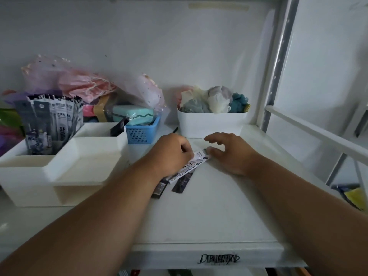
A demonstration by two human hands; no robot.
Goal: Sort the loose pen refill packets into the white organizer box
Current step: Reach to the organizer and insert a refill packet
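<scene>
On the shelf (199, 206), the left hand (171, 154) curls its fingers around a few loose packets (185, 172) lying just right of the organizer (59, 168). The right hand (229, 152) hovers beside it with fingers spread, fingertips touching the top packet's end. More packets stand upright in the organizer's back-left compartment.

Both forearms were bare up to the frame edge, no sleeves showing; the left hand (171, 152) and right hand (231, 154) wore no gloves, rings or watch
</scene>
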